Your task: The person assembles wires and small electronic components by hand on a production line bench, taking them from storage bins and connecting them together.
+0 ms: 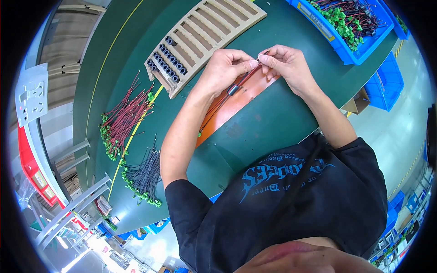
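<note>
My left hand (227,70) pinches a red-and-black wire pair (246,78) near its upper end, thumb pressed to forefinger. Just beside it, my right hand (290,68) is closed on the wire tips, which the fingers partly hide. A black cylindrical ferrite core (233,89) surrounds the wires below the hands. From there the wires run down and left to a small green connector (199,134). Under them lies an orange mat (237,111) on the green table (264,132).
Beyond my left hand stands a slotted beige tray (183,78) with several black cores (169,64). Left lie bundles of red wires (129,111) and black wires (144,170) with green connectors. A blue bin (357,58) of wired assemblies (348,27) stands far right.
</note>
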{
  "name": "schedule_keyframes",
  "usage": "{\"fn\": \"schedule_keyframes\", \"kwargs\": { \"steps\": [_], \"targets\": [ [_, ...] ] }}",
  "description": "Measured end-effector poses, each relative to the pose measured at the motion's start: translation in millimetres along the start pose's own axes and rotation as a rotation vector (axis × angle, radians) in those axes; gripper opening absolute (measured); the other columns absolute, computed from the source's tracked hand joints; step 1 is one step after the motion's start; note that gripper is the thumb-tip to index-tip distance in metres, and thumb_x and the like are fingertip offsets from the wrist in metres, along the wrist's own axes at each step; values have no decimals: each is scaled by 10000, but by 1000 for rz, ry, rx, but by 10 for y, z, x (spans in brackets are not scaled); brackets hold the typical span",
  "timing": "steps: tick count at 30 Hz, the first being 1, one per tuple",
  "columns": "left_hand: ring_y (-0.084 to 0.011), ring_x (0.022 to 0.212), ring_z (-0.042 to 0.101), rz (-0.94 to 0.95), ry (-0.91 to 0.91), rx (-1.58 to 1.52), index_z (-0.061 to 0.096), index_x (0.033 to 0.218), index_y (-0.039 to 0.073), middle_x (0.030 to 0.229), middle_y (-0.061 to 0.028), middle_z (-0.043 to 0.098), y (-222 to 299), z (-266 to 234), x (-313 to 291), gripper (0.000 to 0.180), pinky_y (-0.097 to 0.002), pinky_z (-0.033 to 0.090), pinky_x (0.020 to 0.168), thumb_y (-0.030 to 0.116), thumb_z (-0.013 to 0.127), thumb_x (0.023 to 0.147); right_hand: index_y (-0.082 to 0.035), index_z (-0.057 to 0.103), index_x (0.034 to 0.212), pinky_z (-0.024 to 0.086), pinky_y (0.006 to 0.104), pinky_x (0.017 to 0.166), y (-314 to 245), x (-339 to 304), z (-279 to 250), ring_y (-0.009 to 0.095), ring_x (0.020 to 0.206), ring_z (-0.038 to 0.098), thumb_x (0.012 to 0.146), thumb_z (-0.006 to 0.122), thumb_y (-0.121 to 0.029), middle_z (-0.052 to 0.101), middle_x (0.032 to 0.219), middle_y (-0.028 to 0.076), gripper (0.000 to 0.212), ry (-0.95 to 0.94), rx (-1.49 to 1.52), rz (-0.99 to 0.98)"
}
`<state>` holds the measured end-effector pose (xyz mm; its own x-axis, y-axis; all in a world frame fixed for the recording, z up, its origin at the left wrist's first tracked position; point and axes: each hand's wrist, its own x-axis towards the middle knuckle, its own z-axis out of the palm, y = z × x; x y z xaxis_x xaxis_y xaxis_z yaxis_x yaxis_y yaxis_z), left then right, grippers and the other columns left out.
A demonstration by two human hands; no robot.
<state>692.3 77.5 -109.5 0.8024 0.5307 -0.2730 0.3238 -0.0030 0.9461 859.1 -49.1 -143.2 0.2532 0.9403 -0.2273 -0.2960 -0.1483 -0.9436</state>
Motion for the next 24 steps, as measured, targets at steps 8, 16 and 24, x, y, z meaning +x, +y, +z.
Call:
{"fn": "schedule_keyframes", "kwargs": {
  "steps": [8,16,24],
  "targets": [
    [-57,749,561,67,105,-65,723,946,15,841,7,684,-237,217,69,150,-226,462,685,164,706,952,-22,680,899,485,208,535,-57,104,-50,74,576,584,973,687,-215,649,725,30,207,31,-106,5],
    [-63,762,567,162,196,37,724,947,6,822,7,677,-267,302,252,131,-233,467,700,137,714,945,-31,678,843,430,212,482,-24,254,-260,66,535,543,973,685,-206,641,699,30,218,-17,-120,-113],
    [-96,729,600,25,1,39,745,931,-7,783,-43,694,-155,83,-36,226,-261,494,679,197,658,980,-14,694,828,447,209,494,-41,147,-280,72,550,556,961,702,-193,638,708,30,223,-27,-82,-106]
  ]
}}
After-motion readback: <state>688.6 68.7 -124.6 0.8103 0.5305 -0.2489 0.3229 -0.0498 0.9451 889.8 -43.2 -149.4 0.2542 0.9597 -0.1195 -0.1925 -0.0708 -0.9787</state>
